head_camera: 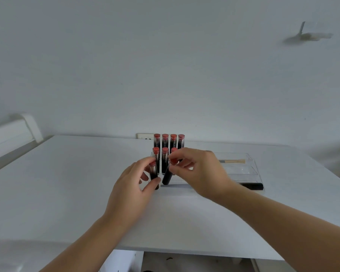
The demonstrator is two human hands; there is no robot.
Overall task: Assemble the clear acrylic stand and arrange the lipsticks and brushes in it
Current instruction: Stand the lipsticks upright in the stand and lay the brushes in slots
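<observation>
A clear acrylic stand (245, 169) sits on the white table (67, 183), stepped in tiers. Several lipsticks with red caps stand upright in its back row (169, 141), and three more in the middle row (164, 154). My left hand (132, 189) grips a lipstick (153, 172) upright at the front left of the stand. My right hand (200, 171) pinches the top of another lipstick (167, 176), which tilts at the front row. A brush with a wooden handle (232, 161) lies in the stand's right part. A black brush handle (251, 185) lies along its front right.
A wall socket plate (143, 136) sits behind the stand. A white ledge (14, 132) runs along the far left. The table's near edge (185, 252) crosses below my forearms, with dark floor beneath.
</observation>
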